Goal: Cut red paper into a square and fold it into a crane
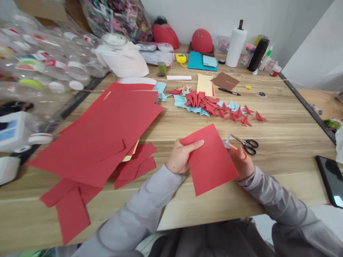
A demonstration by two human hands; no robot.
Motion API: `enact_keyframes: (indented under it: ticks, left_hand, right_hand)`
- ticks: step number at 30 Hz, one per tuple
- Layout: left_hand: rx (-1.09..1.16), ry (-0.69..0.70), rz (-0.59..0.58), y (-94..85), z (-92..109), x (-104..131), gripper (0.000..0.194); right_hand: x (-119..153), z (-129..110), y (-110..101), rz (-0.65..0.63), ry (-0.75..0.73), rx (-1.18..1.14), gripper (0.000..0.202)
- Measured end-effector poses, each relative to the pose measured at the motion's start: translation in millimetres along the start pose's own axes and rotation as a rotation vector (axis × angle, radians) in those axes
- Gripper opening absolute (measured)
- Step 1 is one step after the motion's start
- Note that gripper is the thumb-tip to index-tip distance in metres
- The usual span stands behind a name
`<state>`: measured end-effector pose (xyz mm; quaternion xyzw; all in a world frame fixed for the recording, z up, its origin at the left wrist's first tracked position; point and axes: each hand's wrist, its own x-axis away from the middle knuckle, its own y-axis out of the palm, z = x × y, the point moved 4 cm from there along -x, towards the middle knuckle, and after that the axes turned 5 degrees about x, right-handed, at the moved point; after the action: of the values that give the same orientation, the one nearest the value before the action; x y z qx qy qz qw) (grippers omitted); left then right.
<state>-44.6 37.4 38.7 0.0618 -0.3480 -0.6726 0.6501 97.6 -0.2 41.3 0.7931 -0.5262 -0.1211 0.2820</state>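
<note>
A rectangular sheet of red paper is pinched in my left hand, the thumb lying flat on its top face. My right hand is closed around orange-handled scissors at the sheet's right edge. Their blades show only in part, and the paper covers some of my right fingers. Just beyond that hand lies a pair of black-handled scissors. Folded red and light-blue paper cranes cluster farther back on the table. To the left spreads a stack of large red sheets.
Red paper strips lie at the front left. Clear plastic bottles crowd the far left. At the back stand a white roll and a black bottle. A phone rests at the right edge, and a black pen lies behind the cranes.
</note>
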Motion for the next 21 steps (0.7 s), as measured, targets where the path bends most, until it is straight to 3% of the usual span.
enact_keyframes:
  ticks: [7,12,16,21]
  left_hand:
    - [0.0,-0.019,-0.006,-1.5,2.1,-0.6,0.025]
    - [-0.021,-0.061,-0.075,0.5,-1.0,1.5,0.025]
    - [-0.027,-0.047,-0.104,2.2,-4.8,2.4,0.025]
    - [-0.034,-0.029,-0.078,1.5,-4.5,2.2,0.025]
  right_hand:
    - [0.3,2.6,-5.4,0.0,0.036,-0.006,0.056]
    - [0.5,3.4,-4.5,-0.076,0.087,-0.033,0.057]
    - [0.3,2.4,-3.8,-0.063,0.096,-0.046,0.051]
    - [1.0,3.2,-4.5,-0.066,0.081,-0.072,0.049]
